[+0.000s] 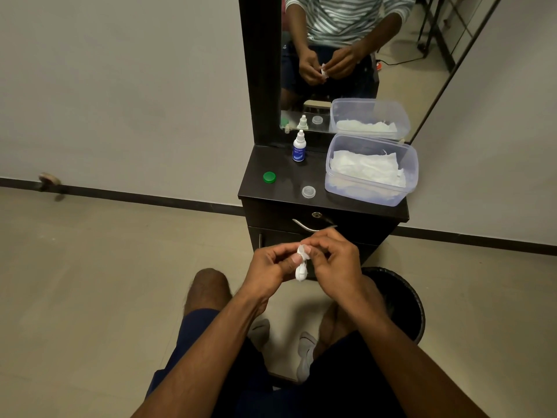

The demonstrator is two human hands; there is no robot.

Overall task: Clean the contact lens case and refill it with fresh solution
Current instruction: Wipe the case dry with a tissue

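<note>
Both my hands hold a small white contact lens case (301, 271) in front of the dark cabinet, above my knees. My left hand (271, 267) pinches its left side. My right hand (333, 263) has its fingertips closed on the case's upper well; whether they also hold a tissue I cannot tell. On the cabinet top stand a small white solution bottle (299, 147) with a blue label, a green cap (269, 177) and a clear cap (308, 192), both lying loose.
A clear plastic tub (346, 188) of white tissues sits at the right of the dark cabinet top (286, 167). A mirror (346, 55) stands behind it. A black bin (404, 300) is on the floor by my right knee. A drawer handle (310, 226) is just beyond my hands.
</note>
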